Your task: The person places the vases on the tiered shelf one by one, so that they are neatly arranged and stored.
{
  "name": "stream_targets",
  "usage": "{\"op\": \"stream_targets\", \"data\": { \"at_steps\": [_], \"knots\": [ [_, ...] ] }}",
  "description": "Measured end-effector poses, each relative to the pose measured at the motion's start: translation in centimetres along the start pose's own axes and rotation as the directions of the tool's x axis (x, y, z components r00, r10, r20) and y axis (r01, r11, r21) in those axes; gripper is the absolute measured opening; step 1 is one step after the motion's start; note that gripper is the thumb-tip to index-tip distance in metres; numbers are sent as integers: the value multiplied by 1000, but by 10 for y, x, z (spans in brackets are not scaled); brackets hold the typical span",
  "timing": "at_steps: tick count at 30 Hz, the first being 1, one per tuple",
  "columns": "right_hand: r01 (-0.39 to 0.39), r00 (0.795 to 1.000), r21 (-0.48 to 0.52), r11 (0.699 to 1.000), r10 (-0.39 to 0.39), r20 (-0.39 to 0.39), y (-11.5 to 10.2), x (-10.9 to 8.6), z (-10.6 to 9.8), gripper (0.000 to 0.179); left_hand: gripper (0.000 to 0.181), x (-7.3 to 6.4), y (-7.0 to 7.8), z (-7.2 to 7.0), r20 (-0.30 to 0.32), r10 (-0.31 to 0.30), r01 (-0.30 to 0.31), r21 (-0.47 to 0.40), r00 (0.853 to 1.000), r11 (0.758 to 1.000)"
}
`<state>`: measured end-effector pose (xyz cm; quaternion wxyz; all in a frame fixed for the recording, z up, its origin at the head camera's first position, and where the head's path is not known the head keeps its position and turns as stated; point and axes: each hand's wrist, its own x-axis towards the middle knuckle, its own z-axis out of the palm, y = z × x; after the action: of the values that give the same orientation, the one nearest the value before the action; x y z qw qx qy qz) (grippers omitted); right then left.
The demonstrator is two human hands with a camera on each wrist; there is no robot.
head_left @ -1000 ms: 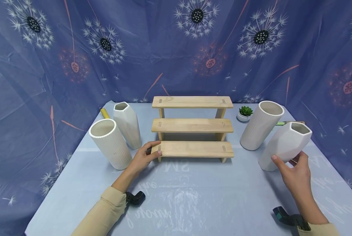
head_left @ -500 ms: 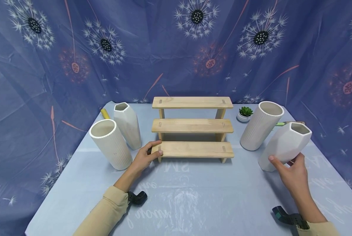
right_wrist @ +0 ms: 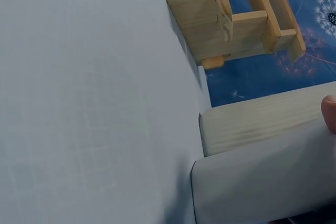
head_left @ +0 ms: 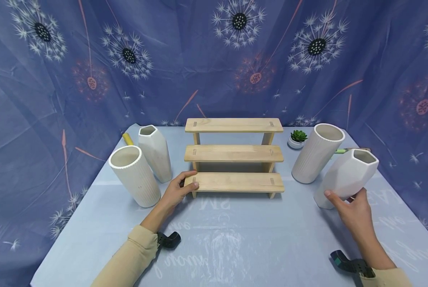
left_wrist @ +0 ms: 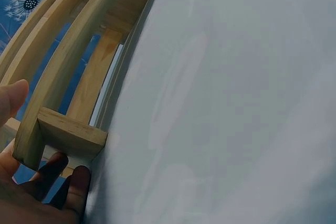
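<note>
A three-tier wooden display stand [head_left: 233, 182] stands at the middle of the table. My left hand [head_left: 174, 192] grips the left end of its lowest board, thumb at the front edge. The left wrist view shows fingers [left_wrist: 79, 182] beside the stand's end leg [left_wrist: 73, 132]. On the right, my right hand [head_left: 355, 213] holds a white faceted vase [head_left: 346, 175] low down, thumb across its near side and the other fingers mostly hidden behind. In the right wrist view the vase [right_wrist: 262, 182] has its base on the table, and only the thumb [right_wrist: 329, 113] shows clearly.
A white ribbed vase [head_left: 316, 155] and a small potted succulent [head_left: 298, 138] stand behind the held vase. A thin green item [head_left: 341, 151] is partly hidden there. At left are another ribbed vase [head_left: 136, 177], a faceted vase [head_left: 155, 153] and a yellow item [head_left: 127, 138].
My right hand has shifted slightly left along the faceted vase, its thumb further across the near side. The left forearm has edged slightly right; the stand and the vases look unmoved.
</note>
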<state>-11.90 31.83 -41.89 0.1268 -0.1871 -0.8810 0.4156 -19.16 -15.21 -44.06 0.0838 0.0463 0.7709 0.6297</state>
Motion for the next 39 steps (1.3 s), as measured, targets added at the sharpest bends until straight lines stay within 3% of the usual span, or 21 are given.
{"op": "stream_targets", "data": {
  "at_steps": [14,16,19,28,39],
  "knots": [
    [3,1000,-3,1000,-3,0,0,1,4,89,53,-2,7,3,2,-17,17,-2,1000,1000],
    [3,1000,-4,1000,-3,0,0,2,4,89,54,2,-1,3,-2,-23,23,-7,1000,1000],
    [3,1000,-7,1000,-3,-2,2,2,5,88,55,2,0,3,2,-37,37,-19,999,999],
    [13,1000,-13,1000,-13,-22,5,3,7,84,52,-12,25,5,18,-49,49,-8,999,999],
    [-12,1000,-21,1000,12,11,6,4,6,88,52,-12,23,6,1,-49,49,-8,999,999]
  ]
}}
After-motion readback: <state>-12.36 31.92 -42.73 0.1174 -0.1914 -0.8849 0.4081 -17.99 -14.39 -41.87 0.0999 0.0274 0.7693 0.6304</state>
